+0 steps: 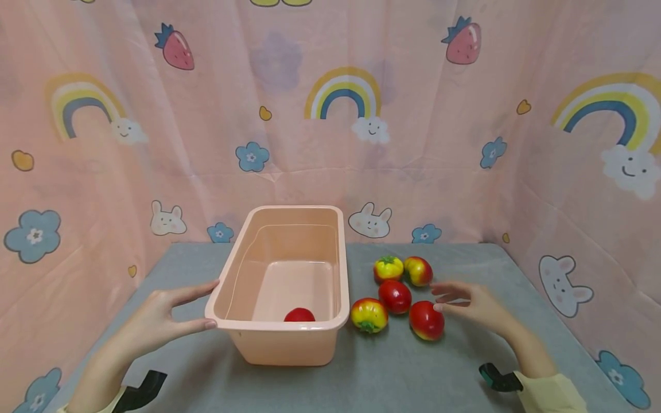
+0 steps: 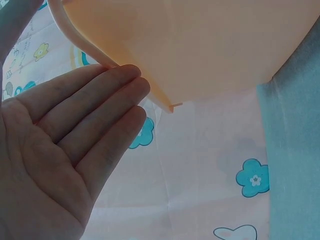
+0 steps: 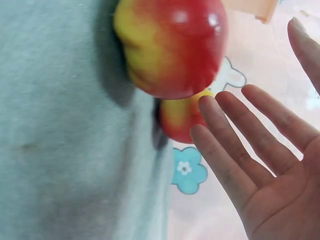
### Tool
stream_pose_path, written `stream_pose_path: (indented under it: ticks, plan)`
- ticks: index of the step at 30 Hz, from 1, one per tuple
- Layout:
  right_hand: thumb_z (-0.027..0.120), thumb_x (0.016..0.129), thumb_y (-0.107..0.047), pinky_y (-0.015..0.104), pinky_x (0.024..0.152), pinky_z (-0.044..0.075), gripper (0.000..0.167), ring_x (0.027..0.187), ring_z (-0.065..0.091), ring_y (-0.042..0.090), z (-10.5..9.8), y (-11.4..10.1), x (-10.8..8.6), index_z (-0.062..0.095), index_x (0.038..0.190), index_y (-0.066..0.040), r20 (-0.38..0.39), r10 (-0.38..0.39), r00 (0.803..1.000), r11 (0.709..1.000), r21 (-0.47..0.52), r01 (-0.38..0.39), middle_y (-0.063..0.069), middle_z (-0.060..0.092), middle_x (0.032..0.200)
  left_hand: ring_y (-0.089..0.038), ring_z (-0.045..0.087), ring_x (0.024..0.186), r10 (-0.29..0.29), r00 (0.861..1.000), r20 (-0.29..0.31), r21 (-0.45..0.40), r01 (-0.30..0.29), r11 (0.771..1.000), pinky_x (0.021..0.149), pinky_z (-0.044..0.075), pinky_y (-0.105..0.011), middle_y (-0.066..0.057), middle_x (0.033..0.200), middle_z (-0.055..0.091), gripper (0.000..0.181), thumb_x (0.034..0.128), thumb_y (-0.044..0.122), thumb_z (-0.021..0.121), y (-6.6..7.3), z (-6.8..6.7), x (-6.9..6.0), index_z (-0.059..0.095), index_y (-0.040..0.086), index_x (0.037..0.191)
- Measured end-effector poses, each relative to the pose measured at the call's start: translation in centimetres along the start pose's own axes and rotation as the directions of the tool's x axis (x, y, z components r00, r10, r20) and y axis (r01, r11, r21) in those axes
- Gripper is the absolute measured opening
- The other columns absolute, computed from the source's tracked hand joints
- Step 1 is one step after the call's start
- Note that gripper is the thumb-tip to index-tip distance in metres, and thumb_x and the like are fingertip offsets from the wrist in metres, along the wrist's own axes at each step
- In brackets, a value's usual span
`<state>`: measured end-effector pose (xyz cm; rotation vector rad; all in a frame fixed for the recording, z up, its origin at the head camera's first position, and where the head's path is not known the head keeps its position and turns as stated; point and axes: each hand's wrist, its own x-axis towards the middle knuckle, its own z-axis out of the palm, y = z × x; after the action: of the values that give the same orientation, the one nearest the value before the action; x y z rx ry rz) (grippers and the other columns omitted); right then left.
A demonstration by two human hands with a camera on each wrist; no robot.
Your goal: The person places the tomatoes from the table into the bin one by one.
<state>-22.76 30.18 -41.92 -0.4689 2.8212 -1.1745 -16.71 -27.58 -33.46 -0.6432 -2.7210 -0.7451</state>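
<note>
A peach-coloured plastic bin (image 1: 289,344) stands on the table with one red fruit (image 1: 299,315) inside, partly hidden by its front wall. At its left rim, my left hand (image 1: 155,321) touches the edge with straight fingers and thumb. In the left wrist view, those fingers (image 2: 105,110) lie against the rim. My right hand (image 1: 480,307) reaches over the nearest glossy red fruit (image 1: 426,321), fingers extended and holding nothing. In the right wrist view, the right hand (image 3: 270,170) is spread beside a large red-yellow fruit (image 3: 172,45), apart from it.
Right of the bin lie more fruits: a yellow-red one with a green stem end (image 1: 369,315), a red one (image 1: 395,296), and two yellow-red ones behind, the left (image 1: 388,268) and the right (image 1: 418,271). A grey cloth (image 1: 289,390) covers the table; a pink patterned curtain (image 1: 320,160) surrounds it.
</note>
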Motion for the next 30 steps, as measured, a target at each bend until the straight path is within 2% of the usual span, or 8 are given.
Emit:
stream_pose_path:
  ticks: [5,11,17,25,30]
  plan:
    - [0.070,0.084,-0.036,0.043,0.083,0.055,0.053,0.105,0.063,0.030,0.5,0.5,-0.3,0.057,0.129,-0.010,0.020,0.033,0.999,0.999,0.026,-0.034,0.014,0.064,0.120,-0.006,0.060,0.111,0.003,1.000,-0.002,-0.003,-0.003,1.000,0.087,0.047,-0.015,0.009,0.122,0.065,0.060,0.0739,0.042,0.079,0.0,0.0,0.0,0.061,0.026,0.129]
    - [0.070,0.084,-0.038,0.044,0.084,0.054,0.053,0.105,0.062,0.028,0.9,0.8,-0.4,0.058,0.128,-0.010,0.032,0.076,0.997,0.996,0.033,-0.077,0.011,0.064,0.120,-0.006,0.060,0.111,0.007,1.000,-0.005,-0.003,-0.007,1.000,0.088,0.046,-0.015,0.009,0.122,0.065,0.060,0.0740,0.041,0.079,-0.1,0.0,-0.1,0.061,0.026,0.129]
    - [0.070,0.084,-0.038,0.046,0.085,0.053,0.052,0.107,0.061,0.028,1.3,1.3,-0.4,0.058,0.127,-0.012,0.048,0.075,0.996,0.997,0.016,-0.076,0.011,0.062,0.123,-0.007,0.060,0.110,0.012,1.000,-0.009,0.002,-0.012,1.000,0.087,0.049,-0.019,0.008,0.121,0.065,0.060,0.0736,0.040,0.080,-0.2,0.0,0.0,0.061,0.025,0.128]
    - [0.071,0.083,-0.039,0.041,0.083,0.054,0.053,0.105,0.061,0.027,1.8,1.4,-0.5,0.058,0.127,-0.014,0.062,0.077,0.995,0.997,0.000,-0.078,0.011,0.062,0.123,-0.006,0.060,0.111,0.014,1.000,-0.001,-0.016,-0.014,1.000,0.087,0.048,-0.018,0.009,0.122,0.065,0.059,0.0741,0.039,0.080,-0.2,0.0,0.0,0.061,0.026,0.129]
    - [0.073,0.081,-0.040,0.036,0.080,0.055,0.054,0.101,0.062,0.024,2.0,1.5,-0.4,0.058,0.126,-0.015,0.069,0.107,0.992,0.994,0.016,-0.108,0.011,0.062,0.122,-0.006,0.060,0.111,0.009,1.000,-0.002,-0.017,-0.009,1.000,0.087,0.049,-0.019,0.008,0.122,0.065,0.059,0.0741,0.039,0.080,-0.2,0.1,0.0,0.061,0.026,0.129]
